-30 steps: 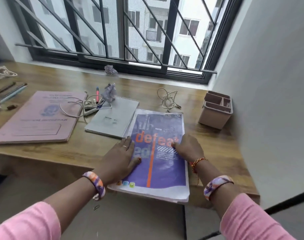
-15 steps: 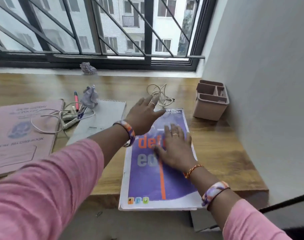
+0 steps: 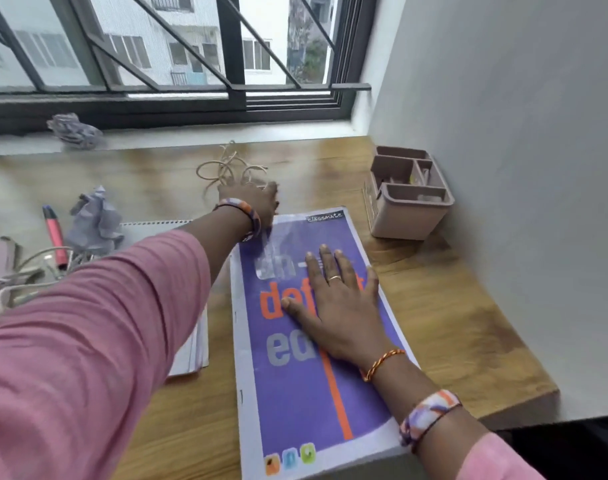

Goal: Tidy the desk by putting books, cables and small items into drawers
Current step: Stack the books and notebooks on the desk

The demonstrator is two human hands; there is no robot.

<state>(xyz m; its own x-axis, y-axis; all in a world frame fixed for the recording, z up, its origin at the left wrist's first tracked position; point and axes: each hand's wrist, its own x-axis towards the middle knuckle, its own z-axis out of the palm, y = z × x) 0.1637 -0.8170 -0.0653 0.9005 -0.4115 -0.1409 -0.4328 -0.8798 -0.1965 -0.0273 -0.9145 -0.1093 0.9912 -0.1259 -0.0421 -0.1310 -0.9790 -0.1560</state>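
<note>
The right hand (image 3: 333,306) lies flat, fingers straight, pressing on the purple book (image 3: 306,375), which sits near the table's (image 3: 451,306) right end and overhangs its front edge. The left hand (image 3: 252,200) reaches the coiled beige cable (image 3: 223,169) toward the back edge; blur hides whether its fingers grip it. A pink organizer (image 3: 406,199) stands at the back right corner.

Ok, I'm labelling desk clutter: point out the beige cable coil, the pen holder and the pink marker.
beige cable coil (image 3: 215,167), head view, left loop of the coil.
pen holder (image 3: 404,216), head view, front wall.
pink marker (image 3: 55,237), head view, middle of the barrel.
</note>
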